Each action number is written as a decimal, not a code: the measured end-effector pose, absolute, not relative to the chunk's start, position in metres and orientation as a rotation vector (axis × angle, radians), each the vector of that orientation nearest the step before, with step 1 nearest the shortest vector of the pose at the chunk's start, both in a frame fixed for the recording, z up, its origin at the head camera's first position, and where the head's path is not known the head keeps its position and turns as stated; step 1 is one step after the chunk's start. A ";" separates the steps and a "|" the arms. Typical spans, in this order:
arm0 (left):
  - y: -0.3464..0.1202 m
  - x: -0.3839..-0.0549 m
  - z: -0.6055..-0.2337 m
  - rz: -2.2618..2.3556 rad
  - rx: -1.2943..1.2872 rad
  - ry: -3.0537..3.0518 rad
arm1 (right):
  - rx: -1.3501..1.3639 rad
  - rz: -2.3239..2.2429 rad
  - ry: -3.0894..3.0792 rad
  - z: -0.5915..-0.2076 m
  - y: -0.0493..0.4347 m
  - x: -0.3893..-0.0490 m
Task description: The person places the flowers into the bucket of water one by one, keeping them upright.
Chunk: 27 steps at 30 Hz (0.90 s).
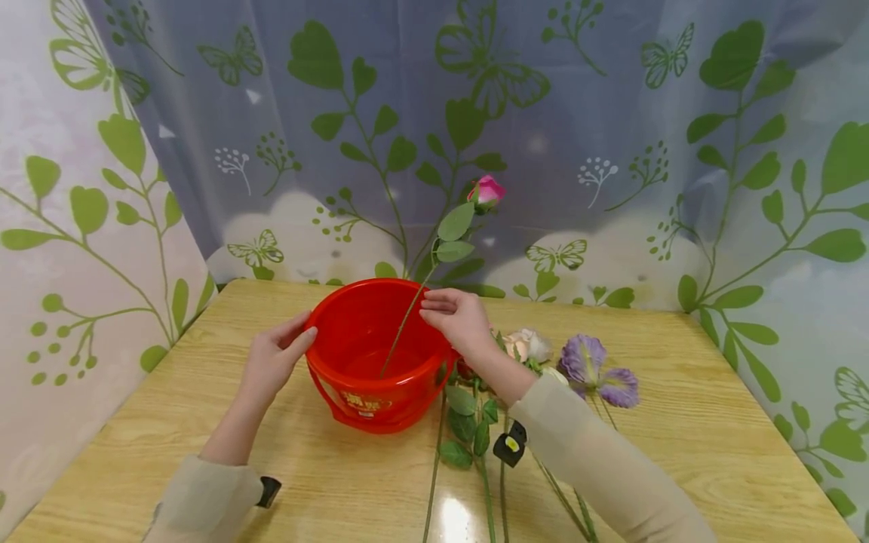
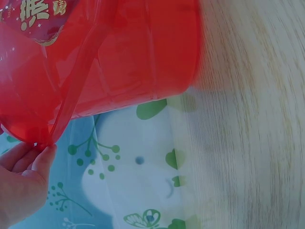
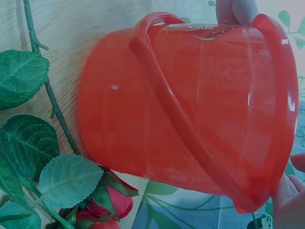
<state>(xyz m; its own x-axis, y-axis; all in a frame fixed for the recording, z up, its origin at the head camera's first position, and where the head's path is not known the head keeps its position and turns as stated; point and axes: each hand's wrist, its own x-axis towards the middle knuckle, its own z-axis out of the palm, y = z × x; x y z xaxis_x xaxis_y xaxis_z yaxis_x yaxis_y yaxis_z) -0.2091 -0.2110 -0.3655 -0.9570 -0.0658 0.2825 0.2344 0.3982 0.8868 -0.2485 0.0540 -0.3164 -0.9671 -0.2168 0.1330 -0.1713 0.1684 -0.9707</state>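
Up close, we saw the left hand (image 1: 271, 354) pinch the red bucket (image 1: 410, 396) at its left rim (image 1: 380, 384). The right hand (image 1: 465, 324) had its fingers loosely extended by the right rim; whether they touched it, we could not tell. The bucket stood near the surface's (image 1: 305, 483) back edge, a pink rose (image 1: 453, 250) leaning rightward in it. Beyond, toward the right edge, we found a purple flower (image 1: 582, 358) and a peach bloom (image 1: 519, 345).
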 end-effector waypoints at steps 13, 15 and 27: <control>-0.208 -0.209 -0.363 -1.582 -0.152 -2.386 | -0.526 -1.916 2.475 -0.312 0.081 -0.234; -0.209 -0.209 -0.364 -1.586 -0.144 -2.382 | -0.523 -1.913 2.485 -0.313 0.085 -0.232; -0.210 -0.207 -0.366 -1.609 -0.146 -2.380 | -0.517 -1.893 2.531 -0.324 0.113 -0.223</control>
